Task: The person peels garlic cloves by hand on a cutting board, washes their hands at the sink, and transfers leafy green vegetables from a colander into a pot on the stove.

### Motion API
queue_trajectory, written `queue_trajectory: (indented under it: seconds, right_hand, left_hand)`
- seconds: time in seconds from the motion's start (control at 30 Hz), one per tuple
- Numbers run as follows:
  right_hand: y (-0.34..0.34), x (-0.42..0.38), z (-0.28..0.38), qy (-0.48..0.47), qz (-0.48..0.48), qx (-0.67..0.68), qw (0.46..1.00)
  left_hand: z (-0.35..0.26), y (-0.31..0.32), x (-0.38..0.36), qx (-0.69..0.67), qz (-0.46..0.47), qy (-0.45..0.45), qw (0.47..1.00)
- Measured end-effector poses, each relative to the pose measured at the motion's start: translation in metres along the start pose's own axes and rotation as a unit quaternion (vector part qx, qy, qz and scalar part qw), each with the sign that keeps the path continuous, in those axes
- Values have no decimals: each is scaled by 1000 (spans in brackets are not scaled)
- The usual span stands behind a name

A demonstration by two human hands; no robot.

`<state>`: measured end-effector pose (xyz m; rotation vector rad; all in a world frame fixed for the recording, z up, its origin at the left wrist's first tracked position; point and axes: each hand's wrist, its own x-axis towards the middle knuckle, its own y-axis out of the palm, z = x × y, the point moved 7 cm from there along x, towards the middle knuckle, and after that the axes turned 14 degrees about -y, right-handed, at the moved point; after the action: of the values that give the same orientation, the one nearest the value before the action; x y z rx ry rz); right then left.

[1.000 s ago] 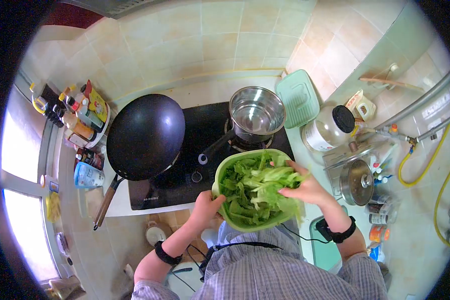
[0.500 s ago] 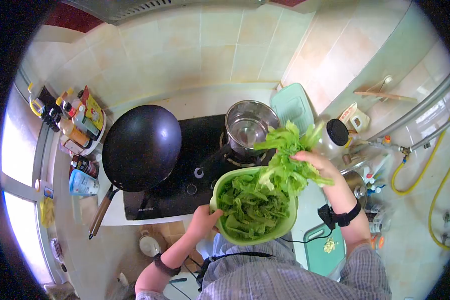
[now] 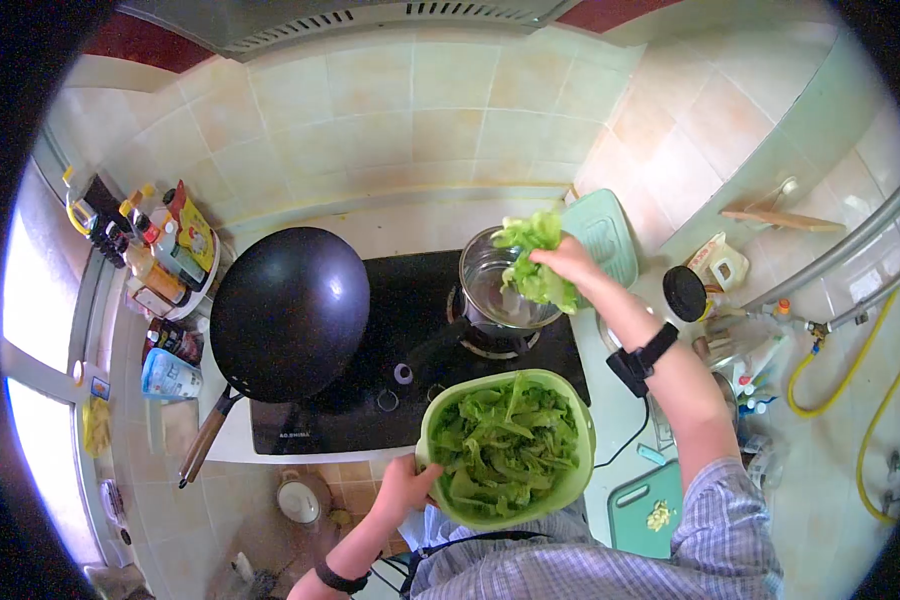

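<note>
My left hand (image 3: 410, 486) grips the left rim of a light green basket (image 3: 586, 440), which is full of leafy greens (image 3: 505, 450). Held out in my right hand (image 3: 570, 262) is a bunch of lettuce leaves (image 3: 536, 258), over the right side of a steel pot (image 3: 480, 290). The leaves cover part of the pot's opening. The pot stands on the right burner of the black stove (image 3: 410, 290). My right fingers are closed round the bunch and partly hidden by it.
A dark wok (image 3: 290, 310) sits on the stove's left side. Bottles (image 3: 160, 270) crowd the left corner. A pale green lid (image 3: 602, 235) leans behind the pot. Chopped pieces lie on a green board (image 3: 630, 510) at the lower right. A black-lidded jar (image 3: 684, 293) stands right.
My right hand has moved up and away from above the basket with the lettuce, to over the pot. The basket, still in my left hand, sits slightly lower in view.
</note>
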<state>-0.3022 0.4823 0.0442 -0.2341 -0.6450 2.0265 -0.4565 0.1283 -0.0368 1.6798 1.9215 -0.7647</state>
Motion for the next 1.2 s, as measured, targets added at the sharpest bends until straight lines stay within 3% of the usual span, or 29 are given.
queue_trajectory:
  seconds: [0.03, 0.07, 0.13, 0.2, 0.27, 0.5, 0.67, 0.77, 0.9, 0.97, 1.0, 1.07, 1.1, 1.13, 1.2]
  right_hand:
    - [8, 8, -4, -25, 39, -96, 994]
    - [14, 12, -11, -27, 41, -95, 994]
    - [29, 15, -12, -23, 52, -235, 970]
    - [40, 20, -14, -14, 73, -254, 964]
    - [56, 22, -20, 0, 161, -267, 950]
    - [42, 31, -20, -67, 108, -335, 934]
    - [28, 26, 8, -99, 57, -348, 930]
    - [36, 14, 17, -96, 128, -433, 887]
    - [24, -18, 59, -139, 79, -303, 940]
    - [31, -54, 103, -213, 101, -166, 958]
    - [42, -80, 122, -189, 159, -108, 963]
    - [74, -131, 131, -224, 298, -116, 921]
    - [86, -155, 138, -220, 356, -238, 876]
    - [99, -174, 130, -279, 341, -339, 831]
    - [110, -192, 120, -309, 281, -394, 819]
  left_hand:
    - [-1, 0, -6, -25, 2, -29, 999]
    - [-1, 1, -11, -51, 3, -58, 997]
    - [-11, 0, -20, -43, -1, -56, 997]
    - [-16, 0, -24, -36, -5, -54, 998]
    - [-17, -1, -26, -22, -21, -59, 998]
    - [-5, -1, -22, -30, -28, -55, 998]
    - [-1, -3, -16, -34, -37, 7, 999]
    - [-10, -3, -21, -25, -33, -18, 999]
    - [-6, 0, -16, -65, -9, 8, 998]
    - [-8, -1, -14, -68, -8, -31, 997]
    - [-11, -1, -14, -68, -6, -34, 997]
    - [-17, -3, -13, -3, -16, -47, 999]
    - [-22, -2, -12, -1, -14, -47, 999]
    - [-27, 1, -12, -10, -4, -40, 999]
    - [-22, 3, -7, -15, 7, -34, 999]
